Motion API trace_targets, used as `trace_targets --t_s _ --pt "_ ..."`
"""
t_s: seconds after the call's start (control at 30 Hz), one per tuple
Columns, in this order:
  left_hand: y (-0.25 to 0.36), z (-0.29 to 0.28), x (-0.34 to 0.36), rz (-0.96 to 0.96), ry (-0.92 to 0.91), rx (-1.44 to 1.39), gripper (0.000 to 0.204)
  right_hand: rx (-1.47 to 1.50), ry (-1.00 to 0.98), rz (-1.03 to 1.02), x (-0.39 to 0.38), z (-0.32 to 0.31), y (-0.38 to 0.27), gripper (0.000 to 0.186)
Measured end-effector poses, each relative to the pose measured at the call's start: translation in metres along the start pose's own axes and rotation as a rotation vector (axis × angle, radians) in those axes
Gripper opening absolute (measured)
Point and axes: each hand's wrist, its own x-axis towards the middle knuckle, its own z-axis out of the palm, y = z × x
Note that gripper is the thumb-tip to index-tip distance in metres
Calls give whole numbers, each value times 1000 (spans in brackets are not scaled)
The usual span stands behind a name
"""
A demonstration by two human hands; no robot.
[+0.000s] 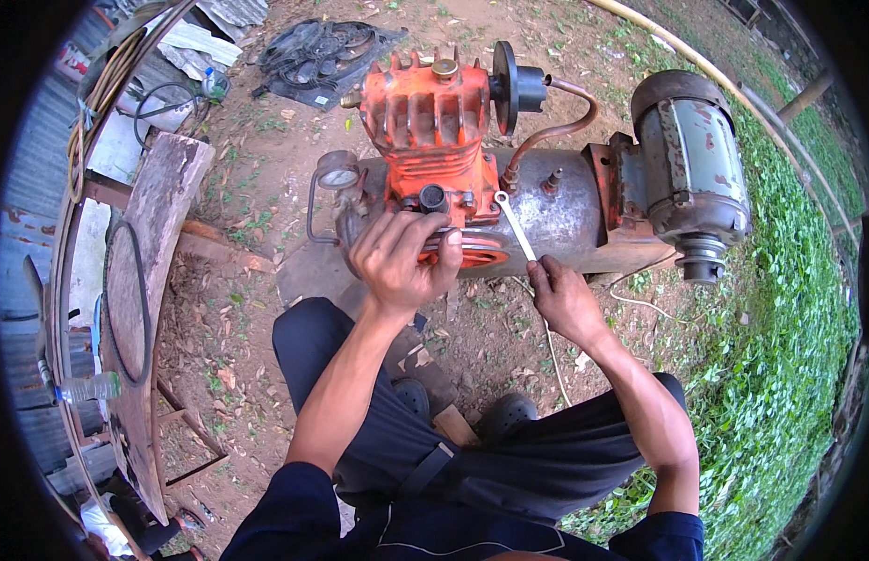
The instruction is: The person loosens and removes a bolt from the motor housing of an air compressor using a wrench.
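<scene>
An orange-painted compressor pump (pixel 425 117) with cooling fins stands on a rusty grey air tank (pixel 570 201). In my right hand (pixel 567 301) is a silver spanner (pixel 518 231). Its ring end reaches up beside the pump's base, close to the lower end of the copper pipe (pixel 565 126); whether it touches a bolt I cannot tell. My left hand (pixel 397 257) is at the front of the pump, below a dark round port (pixel 433 197). Its fingers curl down by the red pulley wheel (pixel 481 251), thumb toward them; anything between them is hidden.
A grey motor (pixel 693 154) is mounted on the tank's right end, and a pressure gauge (pixel 338 175) on its left. A weathered plank (pixel 163 252) carries a black belt (pixel 126 309). Black plastic sheeting (pixel 327 61) lies behind on the dirt. Green plants (pixel 780 374) grow at right.
</scene>
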Motion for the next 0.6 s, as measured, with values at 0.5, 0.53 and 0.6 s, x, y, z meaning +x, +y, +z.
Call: trace_targets --t_s 0.5,0.53,0.6 --pt "-8 1 -3 63 53 87 24 0 -27 22 -6 -21 -19 37" --pt "-7 2 -4 65 53 84 24 -23 -24 -2 -9 -21 -17 36" --pt "-7 2 -4 67 56 77 24 -56 -11 -34 -9 -17 -14 34"
